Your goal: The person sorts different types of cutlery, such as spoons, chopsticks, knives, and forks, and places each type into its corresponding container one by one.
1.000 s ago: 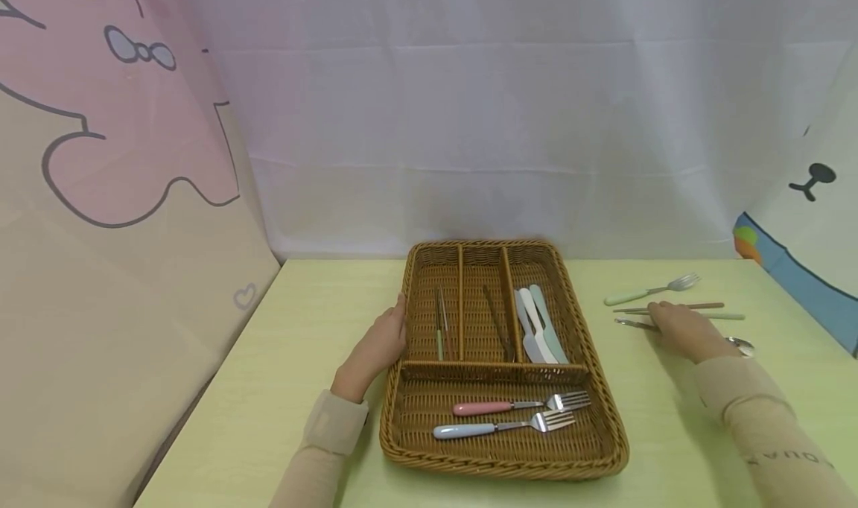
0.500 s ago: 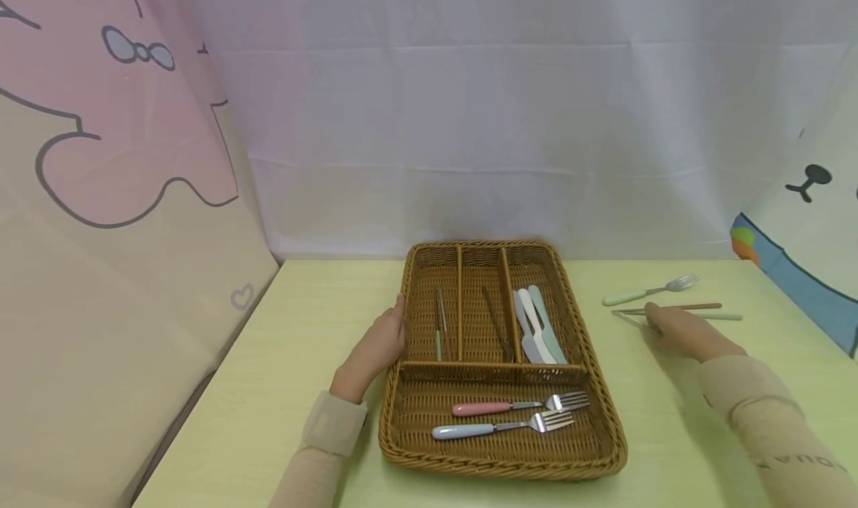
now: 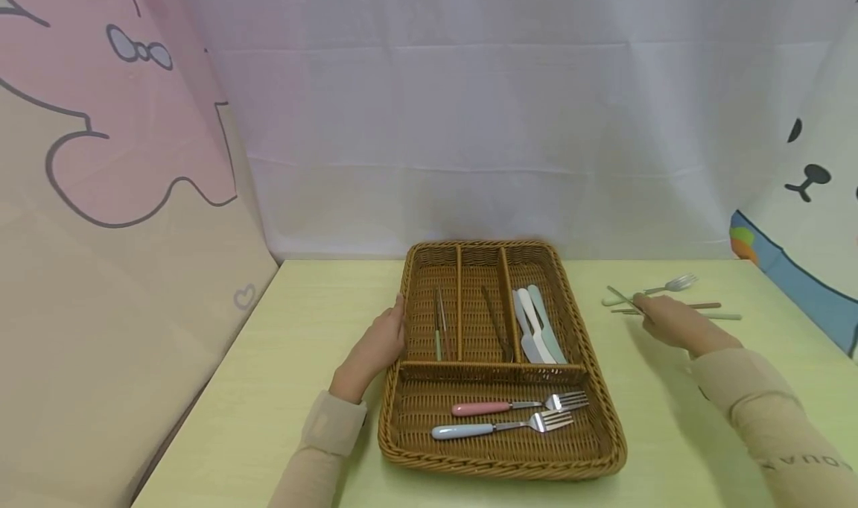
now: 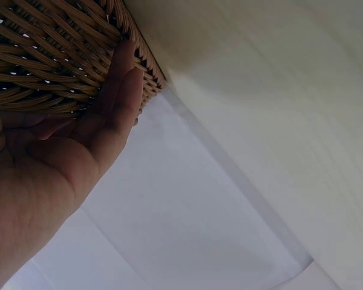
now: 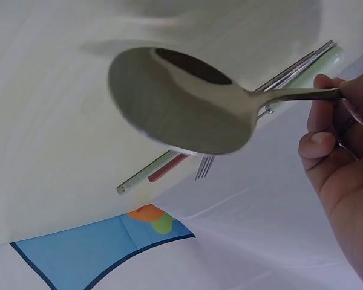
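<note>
My right hand pinches the handle of a metal spoon, raised over the right part of the table. In the right wrist view the spoon's bowl fills the middle; in the head view the hand hides the bowl. Behind it lie a green-handled fork, a red-ended chopstick and a green-ended chopstick. My left hand rests against the left side of a brown wicker cutlery basket. Its fingers lie nearly straight along the woven wall in the left wrist view.
Inside the basket, two chopsticks occupy the left compartment and a thin dark utensil the middle one. Three knives lie in the right section; a pink-handled fork and blue-handled fork lie in front. A white curtain hangs behind.
My right hand has picked the spoon up off the table, shifting slightly left, and the handle has swung to point up and left. The left hand and basket stay put.
</note>
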Demonstrator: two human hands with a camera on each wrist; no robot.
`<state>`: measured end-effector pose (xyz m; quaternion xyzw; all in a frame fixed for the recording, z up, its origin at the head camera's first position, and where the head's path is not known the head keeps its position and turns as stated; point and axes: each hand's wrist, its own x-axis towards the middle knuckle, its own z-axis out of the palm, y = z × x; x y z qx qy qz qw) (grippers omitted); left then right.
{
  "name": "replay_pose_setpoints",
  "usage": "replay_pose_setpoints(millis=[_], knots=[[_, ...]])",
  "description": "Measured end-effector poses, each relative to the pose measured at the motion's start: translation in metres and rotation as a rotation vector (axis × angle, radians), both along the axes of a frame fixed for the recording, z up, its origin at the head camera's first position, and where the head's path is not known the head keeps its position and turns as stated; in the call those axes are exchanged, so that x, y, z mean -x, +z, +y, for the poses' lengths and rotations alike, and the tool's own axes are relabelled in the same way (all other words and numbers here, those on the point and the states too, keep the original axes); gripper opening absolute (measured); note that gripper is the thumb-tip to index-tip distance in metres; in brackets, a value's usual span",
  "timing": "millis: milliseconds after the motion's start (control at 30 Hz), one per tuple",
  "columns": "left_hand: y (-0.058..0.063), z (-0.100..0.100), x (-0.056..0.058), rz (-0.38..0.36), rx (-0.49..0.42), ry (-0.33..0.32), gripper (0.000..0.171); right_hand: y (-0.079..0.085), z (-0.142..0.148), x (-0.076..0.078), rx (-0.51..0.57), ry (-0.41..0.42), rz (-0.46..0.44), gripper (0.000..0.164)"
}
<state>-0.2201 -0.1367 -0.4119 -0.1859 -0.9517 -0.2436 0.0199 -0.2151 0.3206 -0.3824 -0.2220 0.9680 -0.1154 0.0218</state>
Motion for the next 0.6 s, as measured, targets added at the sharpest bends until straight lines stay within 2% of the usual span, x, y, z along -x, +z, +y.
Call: replay_pose_setpoints(millis=[133,300,433,600], knots=[[0.0,0.0,0.0,-0.01,0.001,0.005,0.049,0.005,-0.006,0.0,-0.009,-0.007,0.002,0.012],[0.0,0.0,0.001,-0.013,-0.002,0.006,0.049,0.01,-0.013,0.0,-0.017,0.014,0.052,0.007],[-0.001,0.0,0.0,-0.009,-0.001,0.008,0.048,0.015,-0.02,-0.001,-0.012,0.026,0.082,0.01],[-0.001,0.001,0.0,-0.003,0.001,0.01,0.048,0.024,-0.031,-0.001,-0.034,0.011,0.075,0.01]])
